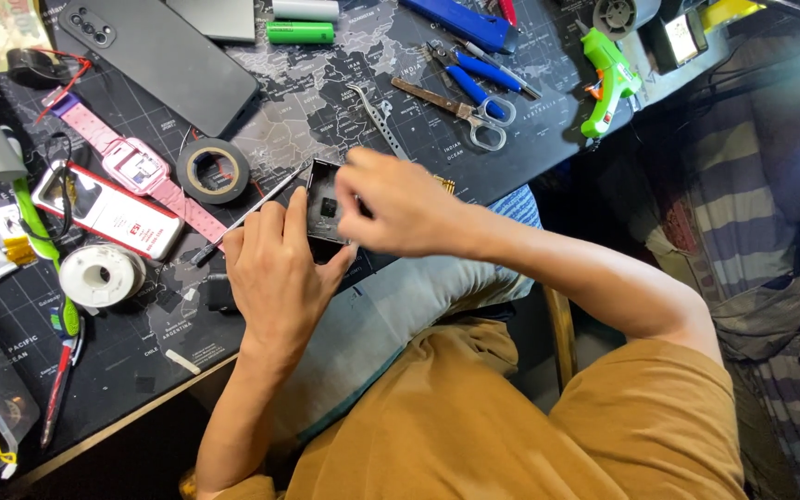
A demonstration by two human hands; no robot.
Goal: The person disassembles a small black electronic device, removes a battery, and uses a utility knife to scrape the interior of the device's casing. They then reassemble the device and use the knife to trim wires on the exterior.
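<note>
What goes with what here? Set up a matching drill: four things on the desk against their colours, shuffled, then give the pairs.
Things:
1. glue gun
2. watch
3. tape roll
4. solder spool

Colours:
A. white
B. black
C. green
D. pink

Pairs: 1-C, 2-D, 3-B, 4-A

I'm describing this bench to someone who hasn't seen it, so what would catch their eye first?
First, the two hands at the centre: the left hand steadies a small black device at the desk edge while the right hand pinches at its top. Next, the pink smartwatch lying to the left beside a roll of black tape. Then the bright green glue gun at the upper right.
</note>
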